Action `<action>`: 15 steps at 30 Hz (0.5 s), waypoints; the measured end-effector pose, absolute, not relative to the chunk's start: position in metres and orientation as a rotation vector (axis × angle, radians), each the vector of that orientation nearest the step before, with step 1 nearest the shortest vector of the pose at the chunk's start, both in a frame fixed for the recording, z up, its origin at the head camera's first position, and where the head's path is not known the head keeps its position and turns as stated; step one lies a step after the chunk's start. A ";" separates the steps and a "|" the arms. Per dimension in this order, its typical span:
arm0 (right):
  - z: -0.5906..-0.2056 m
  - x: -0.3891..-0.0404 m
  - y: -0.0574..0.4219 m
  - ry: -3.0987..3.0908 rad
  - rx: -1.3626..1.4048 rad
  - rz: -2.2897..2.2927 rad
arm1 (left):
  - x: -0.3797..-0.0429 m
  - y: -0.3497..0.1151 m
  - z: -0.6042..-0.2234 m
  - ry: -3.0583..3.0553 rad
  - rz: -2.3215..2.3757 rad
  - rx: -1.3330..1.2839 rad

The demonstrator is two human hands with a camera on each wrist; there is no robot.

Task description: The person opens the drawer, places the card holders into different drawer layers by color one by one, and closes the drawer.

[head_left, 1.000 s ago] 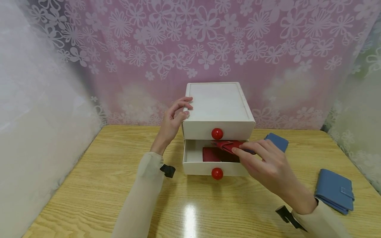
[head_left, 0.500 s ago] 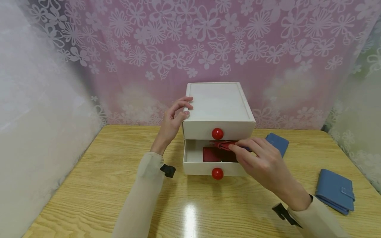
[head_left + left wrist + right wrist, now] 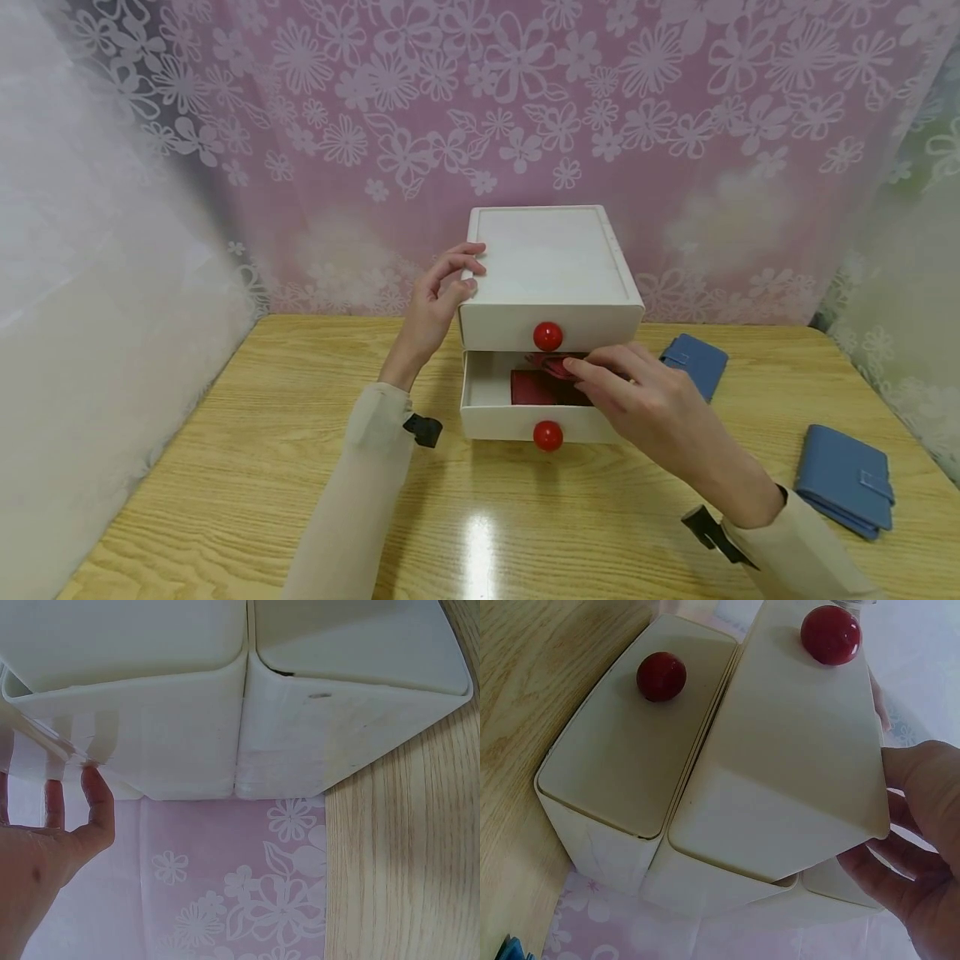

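A white two-drawer cabinet (image 3: 551, 254) stands on the table, its lower drawer (image 3: 498, 423) pulled out and its upper drawer in. My left hand (image 3: 431, 308) rests its fingertips on the cabinet's top left edge; the left wrist view shows the fingers (image 3: 97, 799) against the white casing. At the lower drawer's opening, my right hand (image 3: 663, 408) pinches a red wallet (image 3: 553, 367), partly covered by the fingers. Under it a dark red wallet (image 3: 531, 388) lies in the drawer. The right wrist view shows a hand beside white drawer fronts, but no wallet.
Two blue wallets lie on the table to the right: one blue wallet (image 3: 697, 362) behind my right hand, another blue wallet (image 3: 843, 479) nearer the right edge. Both drawers have round red knobs. A pink floral curtain (image 3: 420, 108) hangs behind the table.
My right hand has moved left and a little further into the lower drawer's opening with the red wallet. More of the rear blue wallet shows. My left hand stays in place.
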State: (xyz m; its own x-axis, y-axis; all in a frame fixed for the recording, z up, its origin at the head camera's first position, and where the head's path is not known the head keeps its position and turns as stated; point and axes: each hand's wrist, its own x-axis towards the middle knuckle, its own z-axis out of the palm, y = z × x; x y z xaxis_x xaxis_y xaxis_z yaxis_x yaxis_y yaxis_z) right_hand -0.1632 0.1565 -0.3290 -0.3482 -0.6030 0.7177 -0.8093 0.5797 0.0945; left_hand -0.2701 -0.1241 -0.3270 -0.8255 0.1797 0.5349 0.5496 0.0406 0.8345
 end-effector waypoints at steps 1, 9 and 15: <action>-0.329 -0.163 0.156 -2.084 1.125 0.379 | -0.270 -0.124 -0.327 -2.036 -1.853 -0.743; -0.331 -0.163 0.155 -2.057 1.180 0.429 | -0.269 -0.125 -0.326 -2.036 -1.855 -0.747; -0.332 -0.160 0.153 -1.933 1.275 0.422 | -0.269 -0.125 -0.326 -2.036 -1.867 -0.746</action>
